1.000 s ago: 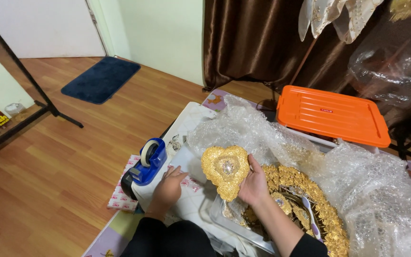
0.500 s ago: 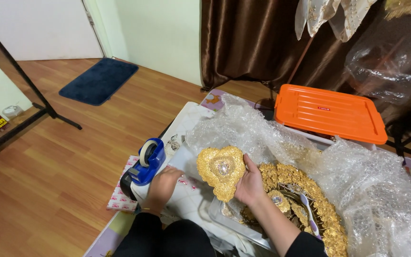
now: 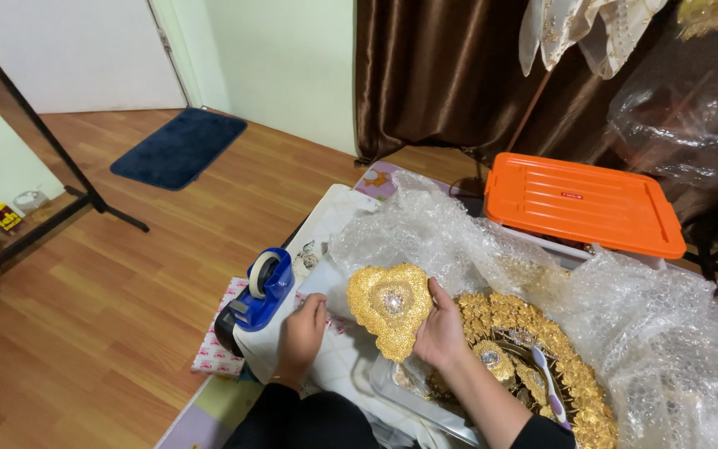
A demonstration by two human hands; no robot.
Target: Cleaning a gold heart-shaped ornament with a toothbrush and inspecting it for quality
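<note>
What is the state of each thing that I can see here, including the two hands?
right hand: holds the gold heart-shaped ornament by its edge, upright.
left hand: palm down on the white sheet, holds nothing.
tape dispenser: standing, roll loaded.
orange lid: shut on its box.
bubble wrap: spread open.
gold wreath-like ornament: lying flat, unwrapped.

Around the work: floor, lid, curtain, wrap

A dark blue mat (image 3: 178,148) lies on the wooden floor (image 3: 110,274) at upper left, near a white door (image 3: 76,50). A black stand leg (image 3: 60,158) crosses the left edge. An orange plastic lid (image 3: 579,204) sits at upper right, below a brown curtain (image 3: 442,75). Bubble wrap (image 3: 666,333) fills the lower right, and a blue tape dispenser (image 3: 261,291) stands at centre left.
</note>
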